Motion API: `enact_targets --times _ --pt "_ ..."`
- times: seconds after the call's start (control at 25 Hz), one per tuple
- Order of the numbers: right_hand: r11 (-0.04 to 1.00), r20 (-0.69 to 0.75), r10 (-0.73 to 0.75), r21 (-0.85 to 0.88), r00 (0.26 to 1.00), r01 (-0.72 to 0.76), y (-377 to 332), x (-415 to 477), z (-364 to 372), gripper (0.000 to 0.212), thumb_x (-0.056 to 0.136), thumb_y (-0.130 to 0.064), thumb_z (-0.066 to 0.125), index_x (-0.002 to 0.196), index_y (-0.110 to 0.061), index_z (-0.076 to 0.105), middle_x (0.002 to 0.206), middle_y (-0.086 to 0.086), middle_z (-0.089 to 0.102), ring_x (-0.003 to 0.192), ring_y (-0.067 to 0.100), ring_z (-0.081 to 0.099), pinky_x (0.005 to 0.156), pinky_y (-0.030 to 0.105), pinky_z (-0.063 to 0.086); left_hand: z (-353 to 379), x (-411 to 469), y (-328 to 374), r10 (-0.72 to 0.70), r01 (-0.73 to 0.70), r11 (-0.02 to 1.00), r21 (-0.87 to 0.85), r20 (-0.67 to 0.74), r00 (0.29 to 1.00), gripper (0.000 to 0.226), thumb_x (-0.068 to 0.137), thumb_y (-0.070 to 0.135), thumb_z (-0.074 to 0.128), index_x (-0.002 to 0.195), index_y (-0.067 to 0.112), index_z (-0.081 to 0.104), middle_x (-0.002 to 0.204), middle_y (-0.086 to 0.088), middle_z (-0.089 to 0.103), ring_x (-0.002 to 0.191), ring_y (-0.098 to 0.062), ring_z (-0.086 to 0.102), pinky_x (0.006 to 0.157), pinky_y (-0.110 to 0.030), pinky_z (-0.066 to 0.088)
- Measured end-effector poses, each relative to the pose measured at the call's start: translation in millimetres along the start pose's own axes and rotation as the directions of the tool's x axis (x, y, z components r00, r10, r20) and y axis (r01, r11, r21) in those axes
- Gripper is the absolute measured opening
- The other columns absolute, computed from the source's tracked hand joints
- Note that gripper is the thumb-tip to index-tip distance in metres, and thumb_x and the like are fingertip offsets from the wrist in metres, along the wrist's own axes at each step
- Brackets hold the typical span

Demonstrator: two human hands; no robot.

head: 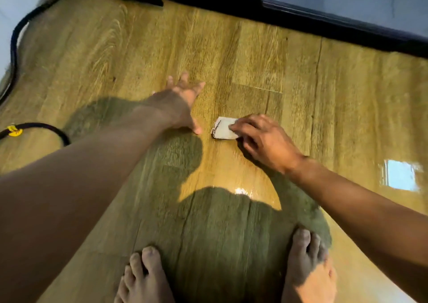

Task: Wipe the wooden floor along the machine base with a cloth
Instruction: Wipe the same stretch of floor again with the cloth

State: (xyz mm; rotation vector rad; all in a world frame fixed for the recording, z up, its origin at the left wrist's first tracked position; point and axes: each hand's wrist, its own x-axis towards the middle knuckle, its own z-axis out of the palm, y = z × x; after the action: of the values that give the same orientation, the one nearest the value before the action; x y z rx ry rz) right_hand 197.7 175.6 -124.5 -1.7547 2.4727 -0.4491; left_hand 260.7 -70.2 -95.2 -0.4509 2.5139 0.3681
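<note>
Folded white cloth lies flat on the wooden floor, mid-frame, well short of the black machine base. Its long axis looks roughly left-right, folded edge to the left; motion blur and the hand over its right end make this unsure.

Right hand grips the cloth's right end with bent fingers on top. Left hand is just beside the cloth on its left, palm down on the floor, fingers spread wide, thumb tip near the cloth but apart from it.

Bare floor runs from the cloth up to the base and out to the right. Black cable with a yellow tag edges the far left. Bare feet stand behind.
</note>
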Motion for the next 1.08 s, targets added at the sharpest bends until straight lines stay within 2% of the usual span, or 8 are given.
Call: enact_targets --times 0.08,0.24,0.36,0.44,0.64,0.72,0.88,1.08 --pt "1.0 -0.031 -0.004 0.007 0.999 0.004 -17.2 -17.8 14.4 0.042 0.081 -0.016 0.064 0.122 -0.018 0.057 0.115 0.01 0.061 0.101 0.025 0.057 0.088 0.046 0.05 -2.6 3.4 -1.8 -0.012 0.009 0.999 0.047 0.063 0.998 0.132 0.057 0.049 0.085 0.148 0.042 -0.01 0.156 -0.001 -0.025 0.144 -0.032 -0.016 0.112 -0.06 0.019" --pt "0.932 0.074 -0.362 0.05 0.929 0.359 -9.3 -33.8 13.7 0.057 0.073 -0.015 0.075 0.123 -0.022 0.049 0.116 0.008 0.063 0.102 0.021 0.058 0.083 0.035 0.051 -2.3 9.0 0.4 -0.007 -0.005 0.991 0.134 0.087 0.996 0.134 0.057 0.049 0.085 0.149 0.037 -0.012 0.156 -0.008 -0.023 0.142 -0.039 -0.015 0.11 -0.062 0.021" --pt "0.999 0.008 -0.011 -0.043 1.0 0.011 34.1 34.3 0.7 0.039 0.082 -0.013 0.067 0.121 -0.017 0.059 0.119 0.011 0.061 0.107 0.028 0.055 0.091 0.042 0.045 -4.7 10.3 4.7 -0.008 -0.012 0.983 0.184 0.107 0.994 0.137 0.056 0.052 0.084 0.149 0.033 -0.014 0.156 -0.014 -0.021 0.142 -0.044 -0.01 0.109 -0.062 0.024" --pt "0.982 -0.083 0.188 -0.016 0.979 -0.19 34.2 47.6 2.9 0.036 0.084 -0.013 0.064 0.12 -0.014 0.06 0.118 0.013 0.06 0.108 0.032 0.055 0.093 0.047 0.042 -5.8 9.9 4.8 -0.009 -0.019 0.973 0.232 0.118 0.993 0.136 0.058 0.055 0.082 0.149 0.031 -0.016 0.156 -0.016 -0.02 0.142 -0.045 -0.007 0.109 -0.06 0.026" --pt "0.981 0.012 -0.195 -0.006 0.981 0.195 16.4 12.3 11.9 0.037 0.083 -0.018 0.063 0.12 -0.015 0.061 0.116 0.012 0.061 0.098 0.026 0.057 0.08 0.037 0.048 -8.4 10.6 7.9 -0.016 -0.028 0.974 0.226 0.188 0.982 0.133 0.064 0.052 0.079 0.148 0.026 -0.021 0.153 -0.021 -0.023 0.14 -0.047 -0.013 0.109 -0.064 0.022" --pt "0.991 0.023 -0.121 -0.06 0.992 0.122 48.5 47.1 -0.7 0.031 0.088 -0.022 0.056 0.119 -0.019 0.059 0.119 0.01 0.06 0.097 0.024 0.056 0.08 0.03 0.047 -11.0 11.5 11.6 0.002 -0.053 0.969 0.239 0.207 0.978 0.133 0.065 0.051 0.078 0.147 0.021 -0.023 0.151 -0.026 -0.023 0.138 -0.051 -0.012 0.108 -0.065 0.022" --pt "0.959 -0.106 0.258 -0.093 0.96 -0.268 93.3 102.6 -1.8 0.032 0.096 -0.023 0.048 0.127 -0.014 0.053 0.13 0.014 0.054 0.112 0.03 0.051 0.097 0.042 0.039 -15.7 14.3 17.3 0.011 -0.089 0.951 0.295 0.255 0.967 0.133 0.068 0.052 0.074 0.141 0.01 -0.029 0.143 -0.034 -0.028 0.134 -0.057 -0.007 0.106 -0.062 0.028" --pt "0.99 -0.061 0.093 -0.105 0.994 -0.099 112.1 100.9 -1.0 0.034 0.097 -0.029 0.044 0.127 -0.02 0.058 0.129 0.008 0.059 0.111 0.028 0.054 0.09 0.035 0.038 -13.2 18.6 17.5 -0.011 -0.069 0.96 0.271 0.284 0.959 0.136 0.068 0.049 0.076 0.141 0.012 -0.032 0.142 -0.032 -0.034 0.135 -0.056 -0.009 0.107 -0.063 0.028"
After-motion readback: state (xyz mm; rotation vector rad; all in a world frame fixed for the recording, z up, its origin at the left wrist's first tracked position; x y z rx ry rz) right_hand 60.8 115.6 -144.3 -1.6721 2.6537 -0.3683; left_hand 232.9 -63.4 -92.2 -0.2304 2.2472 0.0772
